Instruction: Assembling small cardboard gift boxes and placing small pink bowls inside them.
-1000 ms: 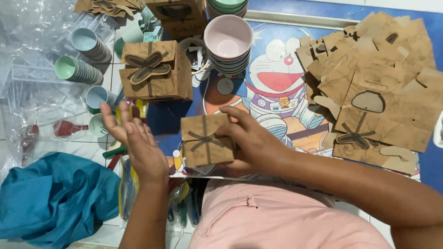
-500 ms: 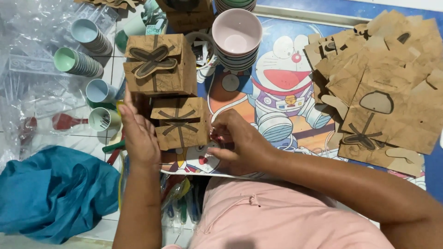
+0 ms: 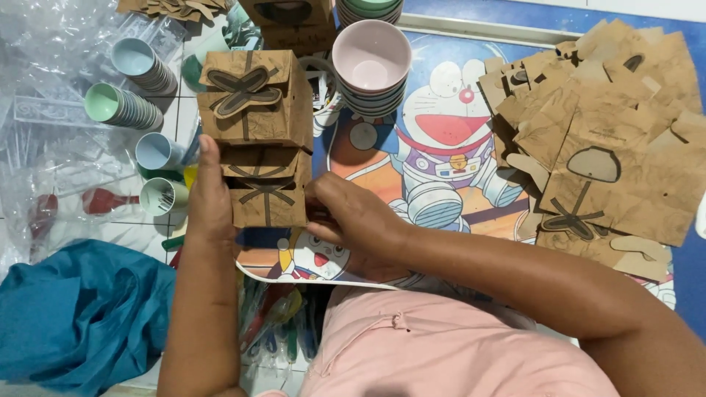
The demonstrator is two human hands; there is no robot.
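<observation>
Both hands, left hand (image 3: 209, 195) flat and right hand (image 3: 353, 220) curled, press a small brown box (image 3: 266, 200) beside a bigger box (image 3: 254, 99); squaring its edges looks wise.

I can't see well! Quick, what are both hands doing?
Left hand: open, flat against the small brown box.
Right hand: fingers curled, touching the box's other side.

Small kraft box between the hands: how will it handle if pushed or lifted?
The box looks like thin folded card, so probably light and easy to dent if squeezed. Its flat base should slide rather than roll on the glossy mat. Left hand and right hand flank it; it abuts the bigger box, so a push may shift both.
</observation>
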